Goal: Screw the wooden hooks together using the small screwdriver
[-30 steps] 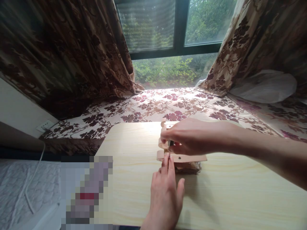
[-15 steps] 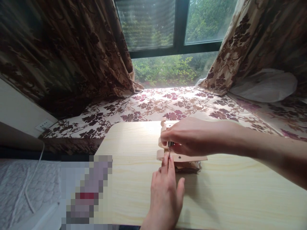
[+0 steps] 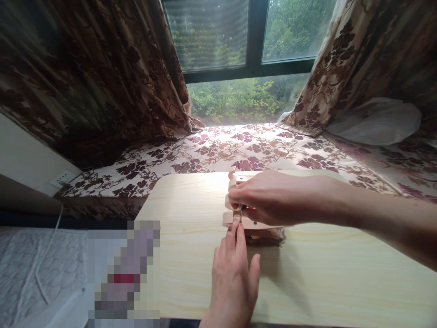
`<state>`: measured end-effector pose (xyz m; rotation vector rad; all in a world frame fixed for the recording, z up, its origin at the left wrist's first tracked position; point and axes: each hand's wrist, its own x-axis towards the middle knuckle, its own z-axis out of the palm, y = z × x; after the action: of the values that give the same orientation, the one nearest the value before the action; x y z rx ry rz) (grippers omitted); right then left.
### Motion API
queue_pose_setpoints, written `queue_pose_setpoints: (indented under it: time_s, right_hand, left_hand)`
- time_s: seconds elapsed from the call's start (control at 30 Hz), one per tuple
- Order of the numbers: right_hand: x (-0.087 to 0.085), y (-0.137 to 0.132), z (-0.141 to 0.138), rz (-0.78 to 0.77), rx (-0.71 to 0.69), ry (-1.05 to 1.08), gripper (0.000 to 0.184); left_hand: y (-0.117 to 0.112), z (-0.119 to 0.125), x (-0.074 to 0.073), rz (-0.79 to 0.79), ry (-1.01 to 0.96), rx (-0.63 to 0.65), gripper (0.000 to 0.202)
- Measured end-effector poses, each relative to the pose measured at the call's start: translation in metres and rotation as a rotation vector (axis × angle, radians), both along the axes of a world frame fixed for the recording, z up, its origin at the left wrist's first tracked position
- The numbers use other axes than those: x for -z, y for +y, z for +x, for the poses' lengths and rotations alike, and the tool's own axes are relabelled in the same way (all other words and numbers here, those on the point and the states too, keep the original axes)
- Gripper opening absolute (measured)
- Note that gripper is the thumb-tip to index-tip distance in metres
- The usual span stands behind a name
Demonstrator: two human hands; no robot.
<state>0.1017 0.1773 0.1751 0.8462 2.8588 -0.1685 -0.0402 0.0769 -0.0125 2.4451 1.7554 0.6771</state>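
On the table lies a pale wooden piece (image 3: pixel 228 219) with several curved ends along its left side and dark screw-like dots on its flat part. My right hand (image 3: pixel 269 197) is over it from the right, closed around a small screwdriver-like tool (image 3: pixel 240 208) whose thin metal shaft points toward me. Most of the tool is hidden by the fingers. My left hand (image 3: pixel 234 269) reaches in from the front, fingers stretched out and thumb apart. Its fingertips touch the wood at the shaft's tip; whether a screw is between them I cannot tell.
A brownish, ragged-edged bundle (image 3: pixel 266 237) sits under the wooden piece. The pale wood-grain table (image 3: pixel 327 273) extends on both sides. Behind it are a floral-covered ledge (image 3: pixel 218 146), curtains and a window. A blurred-out patch (image 3: pixel 128 273) covers the table's left edge.
My left hand has shifted slightly left and toward me, its fingertips just below the tool's tip. My right hand has dipped very slightly and stays around the tool.
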Motion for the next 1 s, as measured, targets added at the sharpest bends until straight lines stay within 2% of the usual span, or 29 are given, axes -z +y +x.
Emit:
queue_pose_setpoints:
  time_s: [0.2,0.4,0.57,0.63,0.73,0.8,0.9,1.0]
  right_hand:
    - [0.009,0.0,-0.001,0.072,0.076,0.011,0.015]
    - [0.004,-0.007,0.001,0.074,0.024,0.003,0.008]
    - [0.02,-0.009,0.001,0.09,0.023,0.1,0.01]
    - [0.024,-0.009,0.001,0.107,0.04,0.113,0.008]
    - [0.025,-0.009,0.001,0.134,0.054,0.11,0.006]
    - [0.023,-0.01,0.0,0.145,0.057,0.104,0.006]
    - [0.019,-0.013,-0.001,0.13,0.08,0.078,0.006]
    - [0.018,-0.014,-0.003,0.123,0.099,0.035,0.009]
  left_hand:
    - [0.0,-0.002,-0.003,-0.002,0.041,0.005,0.057]
    - [-0.004,-0.001,-0.004,0.019,0.118,0.008,0.061]
    - [-0.007,0.001,-0.007,0.071,0.091,0.002,0.065]
    - [-0.008,-0.004,-0.009,0.112,-0.008,0.04,0.057]
    - [-0.007,-0.016,-0.009,0.108,-0.252,0.058,0.032]
    - [-0.002,-0.024,-0.007,0.041,-0.424,-0.058,0.017]
    - [0.011,-0.027,-0.003,-0.068,-0.625,-0.232,0.025]
    - [0.027,-0.021,-0.002,-0.192,-0.781,-0.217,0.041]
